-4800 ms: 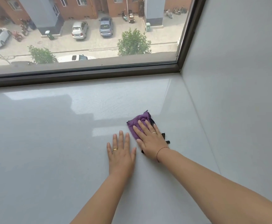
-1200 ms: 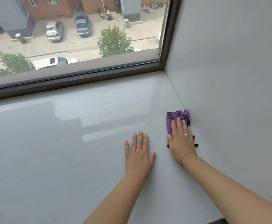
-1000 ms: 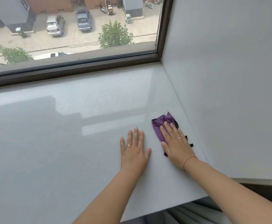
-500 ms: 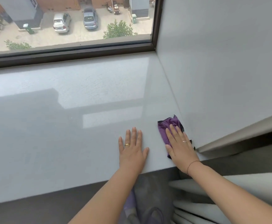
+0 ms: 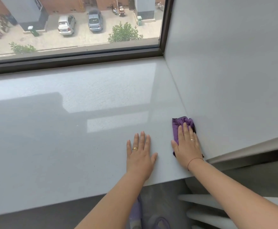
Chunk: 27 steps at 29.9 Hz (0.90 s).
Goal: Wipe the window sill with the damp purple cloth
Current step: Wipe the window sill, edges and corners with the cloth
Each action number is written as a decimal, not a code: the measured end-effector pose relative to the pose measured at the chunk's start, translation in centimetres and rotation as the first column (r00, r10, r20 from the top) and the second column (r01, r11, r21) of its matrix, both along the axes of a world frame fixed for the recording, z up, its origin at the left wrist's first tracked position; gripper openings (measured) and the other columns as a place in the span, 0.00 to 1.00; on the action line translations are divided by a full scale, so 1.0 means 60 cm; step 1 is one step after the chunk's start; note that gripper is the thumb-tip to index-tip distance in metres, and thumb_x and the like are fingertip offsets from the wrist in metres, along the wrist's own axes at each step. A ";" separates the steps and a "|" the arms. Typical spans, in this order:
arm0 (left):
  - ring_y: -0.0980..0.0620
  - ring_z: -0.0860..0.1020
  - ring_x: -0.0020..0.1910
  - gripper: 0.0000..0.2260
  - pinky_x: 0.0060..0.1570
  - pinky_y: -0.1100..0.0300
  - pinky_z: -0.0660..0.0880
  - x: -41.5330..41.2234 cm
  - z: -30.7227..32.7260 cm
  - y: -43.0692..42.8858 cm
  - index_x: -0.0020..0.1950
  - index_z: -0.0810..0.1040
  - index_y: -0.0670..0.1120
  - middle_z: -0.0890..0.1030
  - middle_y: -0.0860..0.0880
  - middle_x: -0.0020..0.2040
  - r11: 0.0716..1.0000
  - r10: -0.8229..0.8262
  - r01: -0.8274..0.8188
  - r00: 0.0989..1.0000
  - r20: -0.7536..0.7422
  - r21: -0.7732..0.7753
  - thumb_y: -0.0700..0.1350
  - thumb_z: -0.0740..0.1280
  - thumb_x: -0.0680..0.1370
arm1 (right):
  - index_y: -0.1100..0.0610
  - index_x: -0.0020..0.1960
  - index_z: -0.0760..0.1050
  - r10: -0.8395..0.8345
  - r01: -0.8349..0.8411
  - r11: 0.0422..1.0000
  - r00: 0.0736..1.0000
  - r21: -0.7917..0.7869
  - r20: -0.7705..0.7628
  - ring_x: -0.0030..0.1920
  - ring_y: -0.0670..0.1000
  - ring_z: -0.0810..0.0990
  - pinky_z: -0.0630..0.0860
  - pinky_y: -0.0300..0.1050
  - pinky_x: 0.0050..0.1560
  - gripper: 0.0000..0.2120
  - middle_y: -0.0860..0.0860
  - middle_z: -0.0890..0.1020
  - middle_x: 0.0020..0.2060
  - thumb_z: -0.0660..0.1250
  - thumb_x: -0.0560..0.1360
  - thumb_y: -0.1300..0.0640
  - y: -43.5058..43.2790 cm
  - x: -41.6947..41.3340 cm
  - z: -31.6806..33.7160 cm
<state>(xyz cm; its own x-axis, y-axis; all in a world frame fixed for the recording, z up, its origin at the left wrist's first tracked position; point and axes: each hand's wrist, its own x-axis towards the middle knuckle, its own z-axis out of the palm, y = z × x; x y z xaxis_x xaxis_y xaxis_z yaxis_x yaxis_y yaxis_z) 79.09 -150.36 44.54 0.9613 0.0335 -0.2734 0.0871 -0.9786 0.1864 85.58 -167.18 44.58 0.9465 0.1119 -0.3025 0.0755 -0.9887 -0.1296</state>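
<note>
Since the earliest frame, the purple cloth (image 5: 178,128) and the right hand (image 5: 187,146) on it had travelled rightward across the window sill (image 5: 52,138), from open surface to the foot of the side wall (image 5: 234,71), and nearer the sill's front edge. At the upper left of the frame, beyond the dark window frame (image 5: 69,61), a white car (image 5: 66,24) and a grey car (image 5: 94,20) stood parked side by side, with a tree (image 5: 124,33) to their right. Below, the glossy grey sill filled the left and middle of the frame. Right of centre the left hand (image 5: 140,154) lay palm down on the bare sill, fingers straight and close together, holding nothing, a gold ring (image 5: 135,148) on one finger. Just beside it, apart, the right hand pressed flat on the cloth, fingers straight and pointing toward the window, not curled round it. Purple fabric showed past the fingertips and along the thumb side, its right edge touching the wall. A thin cord (image 5: 193,161) circled that wrist. At lower right, pale ribs of a radiator (image 5: 201,212) showed below the sill
</note>
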 end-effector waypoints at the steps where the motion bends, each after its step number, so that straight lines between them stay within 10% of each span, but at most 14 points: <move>1: 0.48 0.34 0.76 0.30 0.71 0.46 0.31 0.015 0.001 0.006 0.77 0.37 0.48 0.35 0.49 0.77 1.000 -0.002 0.002 1.000 0.007 0.008 0.59 0.46 0.81 | 0.58 0.77 0.38 -0.006 0.006 1.000 1.000 0.002 -0.001 0.77 0.55 0.39 0.39 0.50 0.75 0.32 0.55 0.38 0.77 0.48 0.81 0.45 0.007 0.018 0.000; 27: 0.49 0.32 0.75 0.33 0.70 0.47 0.29 0.300 -0.020 0.093 0.76 0.36 0.50 0.34 0.50 0.77 0.993 -0.114 0.115 0.993 0.043 -0.022 0.64 0.46 0.79 | 0.59 0.77 0.43 -0.051 0.051 0.999 0.996 0.002 0.079 0.77 0.56 0.43 0.42 0.51 0.76 0.31 0.56 0.43 0.77 0.51 0.81 0.47 0.132 0.373 -0.018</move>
<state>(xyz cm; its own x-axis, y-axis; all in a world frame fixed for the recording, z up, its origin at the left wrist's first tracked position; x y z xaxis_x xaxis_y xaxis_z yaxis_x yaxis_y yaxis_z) 97.08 -144.76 43.31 0.9689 -0.0837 -0.2329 -0.0335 -0.9767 0.2119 107.98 -159.28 43.51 0.9719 0.0632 -0.2267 0.0352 -0.9915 -0.1253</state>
